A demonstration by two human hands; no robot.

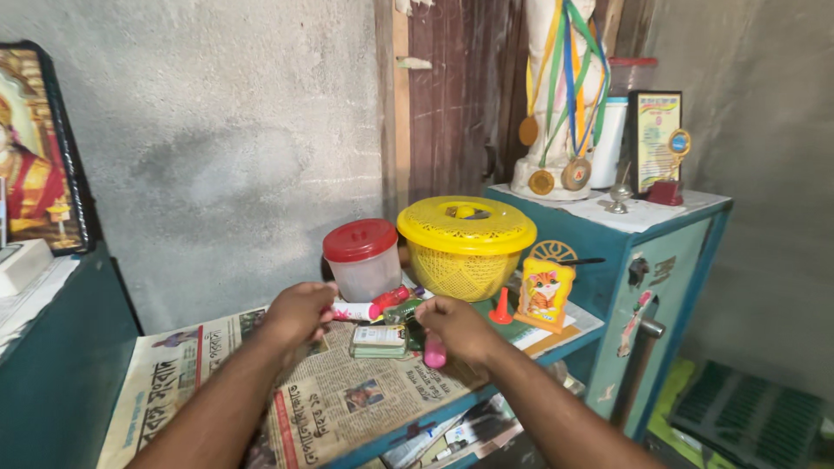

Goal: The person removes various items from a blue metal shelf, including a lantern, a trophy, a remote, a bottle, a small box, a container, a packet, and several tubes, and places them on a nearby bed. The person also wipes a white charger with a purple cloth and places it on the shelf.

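Two bare hands meet over the middle of the frame. The left hand (300, 313) has its grip clamped on a slim white tube with a red cap (369, 307), held level with the cap pointing right. The right hand (456, 328) has its grip closed on a small pink plastic cylinder (435, 352) that sticks out below the fingers. Between and just under the hands lies a flat stack of small printed cards (379, 340), resting on crinkled newspaper sheets (347, 395) that cover a blue-edged shelf (434, 421).

Behind the tube stands a clear plastic tub with a red round lid (362, 257); beside it, right of centre, sits a yellow woven-look plastic basket with a domed perforated lid (466, 245). Right of the hands are a small red cone (501, 307) and an orange box printed with a cartoon cat (544, 293). On the teal cabinet (665, 260) at upper right, ribboned medals (556, 165) hang on a white figure. A framed picture (39, 148) leans at far left against the rough grey wall.
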